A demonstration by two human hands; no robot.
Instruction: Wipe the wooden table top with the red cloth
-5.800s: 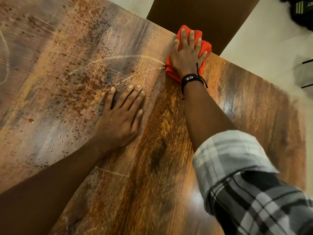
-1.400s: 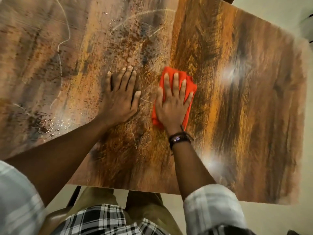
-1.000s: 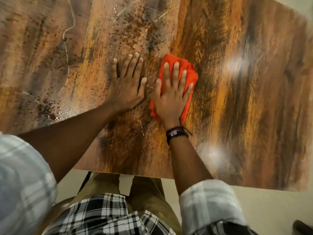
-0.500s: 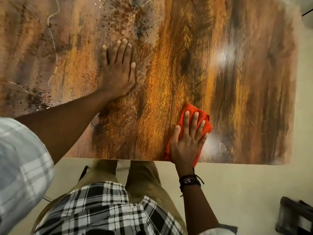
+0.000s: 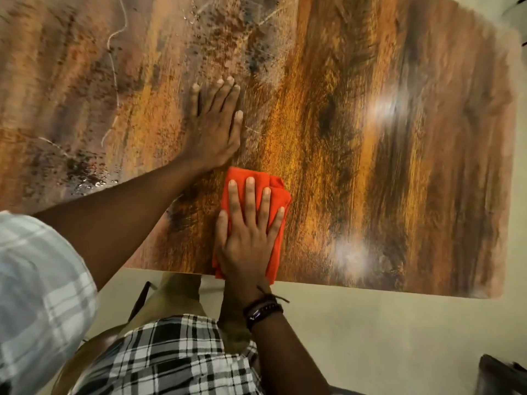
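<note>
The wooden table top (image 5: 385,166) fills the upper view, its near edge running across the lower middle. A folded red cloth (image 5: 278,192) lies at that near edge, partly overhanging it. My right hand (image 5: 248,235) presses flat on the cloth with straight, spread fingers. My left hand (image 5: 214,124) rests flat on the bare wood just beyond and left of the cloth, fingers straight and together. Dark specks, droplets and pale streaks (image 5: 114,67) cover the table's left and far part.
Pale floor (image 5: 385,337) lies beyond the table's near and right edges. My legs and checked shirt (image 5: 171,360) are below the edge. A dark object (image 5: 502,374) sits on the floor at the bottom right corner.
My right hand has slid the cloth leftward along the near edge, ending just below my left hand. My left hand stays pressed on the wood.
</note>
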